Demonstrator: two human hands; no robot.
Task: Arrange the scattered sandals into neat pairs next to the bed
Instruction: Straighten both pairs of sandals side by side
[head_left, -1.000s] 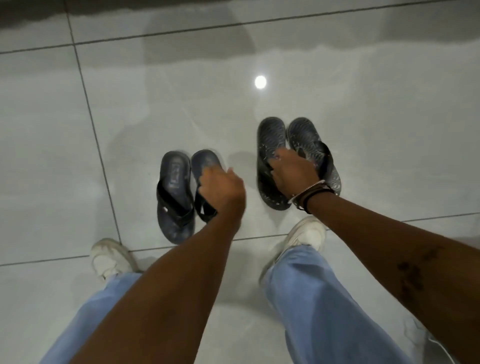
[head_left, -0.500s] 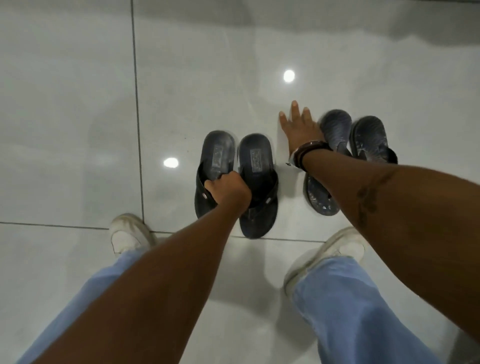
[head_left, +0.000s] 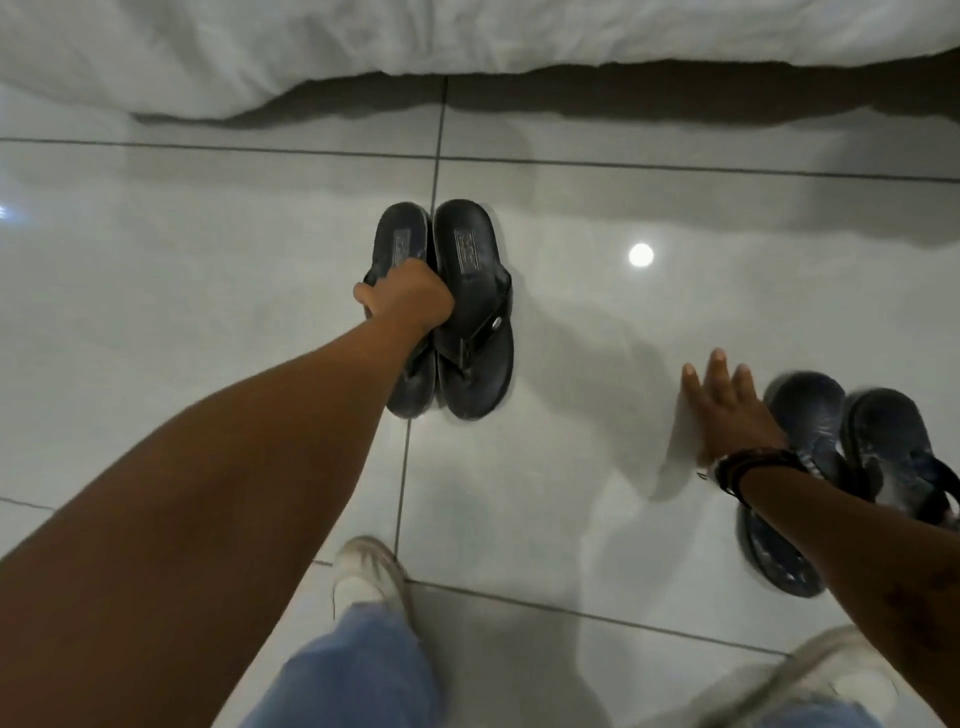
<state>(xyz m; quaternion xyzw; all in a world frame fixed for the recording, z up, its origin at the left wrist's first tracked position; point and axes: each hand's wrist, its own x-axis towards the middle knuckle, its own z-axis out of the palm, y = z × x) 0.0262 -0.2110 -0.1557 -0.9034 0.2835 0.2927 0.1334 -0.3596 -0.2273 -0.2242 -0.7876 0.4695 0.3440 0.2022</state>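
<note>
A pair of black flip-flops (head_left: 470, 291) lies side by side on the tile floor, toes toward me, a short way in front of the bed (head_left: 363, 47). My left hand (head_left: 408, 299) is closed over the straps of the left one, and the two soles touch. At the right, my right hand (head_left: 727, 410) has three fingers stretched out flat. Its other fingers are hidden at the straps of a blurred dark grey sandal pair (head_left: 810, 410), which stays against the hand and wrist.
The white bed sheet hangs along the top edge, with a dark gap beneath it. My white shoes (head_left: 369, 577) (head_left: 841, 675) and blue jeans legs stand at the bottom. Glossy grey tiles reflect a ceiling light (head_left: 641, 254).
I have moved forward, and the bed edge has come into view. Both pairs travelled with my hands; the black pair is now pressed together, and the grey pair sits further right.
</note>
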